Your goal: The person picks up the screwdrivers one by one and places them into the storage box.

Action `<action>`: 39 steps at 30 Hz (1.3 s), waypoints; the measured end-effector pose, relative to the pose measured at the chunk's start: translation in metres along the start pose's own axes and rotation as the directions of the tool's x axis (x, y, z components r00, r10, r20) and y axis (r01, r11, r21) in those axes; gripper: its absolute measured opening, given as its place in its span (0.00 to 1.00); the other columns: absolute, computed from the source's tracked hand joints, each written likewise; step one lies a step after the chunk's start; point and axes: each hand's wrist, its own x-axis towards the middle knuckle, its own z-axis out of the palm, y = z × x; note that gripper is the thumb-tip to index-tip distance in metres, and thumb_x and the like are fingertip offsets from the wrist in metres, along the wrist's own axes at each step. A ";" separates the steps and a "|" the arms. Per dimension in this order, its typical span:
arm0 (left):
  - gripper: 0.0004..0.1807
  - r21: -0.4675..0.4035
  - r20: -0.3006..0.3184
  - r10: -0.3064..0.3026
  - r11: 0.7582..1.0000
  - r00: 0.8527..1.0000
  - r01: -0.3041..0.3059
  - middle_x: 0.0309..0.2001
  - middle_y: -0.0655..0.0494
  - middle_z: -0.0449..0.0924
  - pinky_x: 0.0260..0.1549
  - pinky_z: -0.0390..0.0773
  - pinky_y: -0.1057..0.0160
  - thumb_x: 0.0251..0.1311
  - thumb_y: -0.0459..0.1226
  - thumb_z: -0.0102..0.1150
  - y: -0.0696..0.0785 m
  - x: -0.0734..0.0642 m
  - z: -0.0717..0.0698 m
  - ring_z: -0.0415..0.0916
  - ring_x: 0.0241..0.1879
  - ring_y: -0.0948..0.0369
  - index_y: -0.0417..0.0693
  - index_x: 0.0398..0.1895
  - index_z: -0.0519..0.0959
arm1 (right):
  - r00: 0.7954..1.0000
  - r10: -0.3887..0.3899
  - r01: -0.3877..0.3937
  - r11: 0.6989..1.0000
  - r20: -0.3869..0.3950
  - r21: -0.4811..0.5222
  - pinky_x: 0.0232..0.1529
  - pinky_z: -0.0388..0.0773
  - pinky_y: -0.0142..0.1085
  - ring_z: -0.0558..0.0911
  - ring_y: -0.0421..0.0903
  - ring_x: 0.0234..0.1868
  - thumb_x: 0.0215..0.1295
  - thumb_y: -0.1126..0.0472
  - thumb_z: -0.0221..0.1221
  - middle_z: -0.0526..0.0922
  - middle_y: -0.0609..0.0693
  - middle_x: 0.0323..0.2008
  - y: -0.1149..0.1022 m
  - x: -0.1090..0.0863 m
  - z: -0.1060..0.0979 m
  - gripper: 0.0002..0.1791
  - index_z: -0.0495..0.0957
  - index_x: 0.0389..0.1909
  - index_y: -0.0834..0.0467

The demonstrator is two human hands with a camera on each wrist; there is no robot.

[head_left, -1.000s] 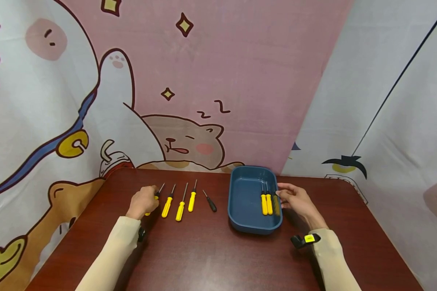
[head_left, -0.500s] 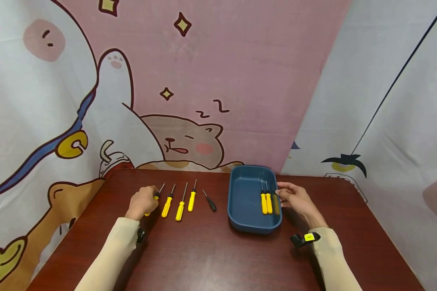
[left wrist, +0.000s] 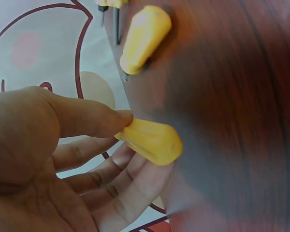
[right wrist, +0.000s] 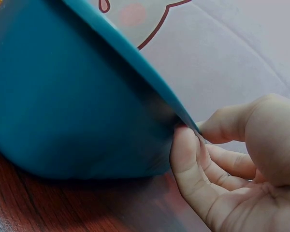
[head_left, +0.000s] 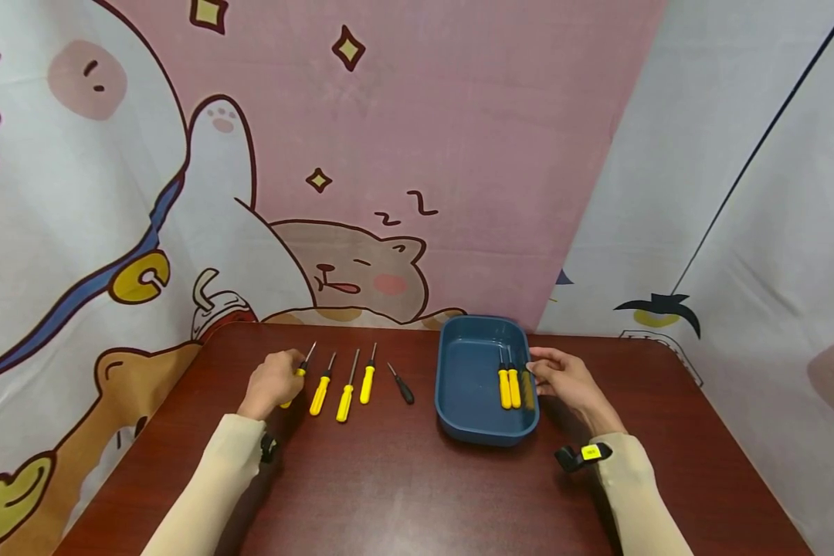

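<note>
My left hand (head_left: 271, 384) pinches a yellow-handled screwdriver (left wrist: 157, 141) between thumb and fingers at the left of the table. Its shaft points away to the upper right in the head view, and the fingers cover part of the handle. To its right, three yellow screwdrivers (head_left: 320, 395) and a small black screwdriver (head_left: 403, 388) lie in a loose row. My right hand (head_left: 568, 384) grips the right rim of a blue plastic bin (head_left: 483, 434), thumb on one side and fingers on the other. Inside the bin, two yellow screwdrivers (head_left: 504, 390) lie side by side against the right wall.
The dark red-brown table (head_left: 417, 494) meets a cartoon-printed cloth (head_left: 500, 154) along its back edge. The bin stands near that edge, right of the loose screwdrivers. Each wrist carries a small black camera mount (head_left: 584, 457).
The screwdriver in my left hand has shifted slightly upward and away in the head view. My right hand keeps its grip on the bin, which stays in place.
</note>
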 end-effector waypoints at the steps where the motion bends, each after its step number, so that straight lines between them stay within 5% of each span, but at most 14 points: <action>1: 0.23 -0.007 0.002 0.000 1.000 1.000 0.000 0.40 0.43 0.82 0.25 0.72 0.60 0.55 0.30 0.62 0.001 0.000 0.000 0.75 0.27 0.54 0.38 0.56 0.80 | 1.000 0.004 -0.004 1.000 -0.004 0.002 0.36 0.86 0.33 0.82 0.44 0.33 0.75 0.61 0.57 0.83 0.61 0.47 0.000 0.000 0.000 0.27 0.68 0.71 0.64; 13: 0.22 -0.116 -0.047 0.048 0.992 0.998 -0.053 0.43 0.41 0.83 0.28 0.77 0.60 0.60 0.32 0.66 0.008 -0.002 -0.001 0.77 0.31 0.54 0.38 0.59 0.80 | 1.000 0.008 -0.008 1.000 0.003 0.005 0.37 0.86 0.33 0.82 0.44 0.33 0.75 0.62 0.57 0.84 0.59 0.46 0.004 0.001 0.000 0.26 0.68 0.71 0.63; 26: 0.21 -0.282 -0.073 0.086 0.954 0.994 -0.104 0.45 0.40 0.84 0.33 0.80 0.63 0.62 0.30 0.65 0.016 -0.002 0.002 0.80 0.40 0.52 0.37 0.59 0.79 | 1.000 0.008 -0.008 1.000 -0.002 0.016 0.37 0.86 0.33 0.82 0.43 0.33 0.75 0.62 0.57 0.83 0.60 0.46 0.002 0.000 -0.001 0.26 0.68 0.71 0.63; 33: 0.22 -0.454 0.014 0.037 0.891 0.999 -0.027 0.46 0.41 0.80 0.26 0.82 0.63 0.67 0.31 0.62 0.022 -0.002 0.006 0.80 0.31 0.55 0.41 0.64 0.77 | 1.000 -0.004 0.004 1.000 0.007 0.009 0.37 0.86 0.33 0.82 0.44 0.34 0.75 0.61 0.57 0.83 0.60 0.46 0.001 -0.001 -0.001 0.27 0.67 0.71 0.65; 39: 0.23 -0.580 0.071 0.046 0.814 0.996 0.004 0.48 0.41 0.80 0.31 0.87 0.59 0.68 0.32 0.62 0.027 -0.003 0.011 0.80 0.34 0.57 0.42 0.65 0.76 | 1.000 -0.001 0.000 1.000 0.006 0.011 0.37 0.86 0.33 0.82 0.44 0.34 0.75 0.62 0.56 0.83 0.59 0.46 0.000 0.000 0.000 0.27 0.67 0.71 0.64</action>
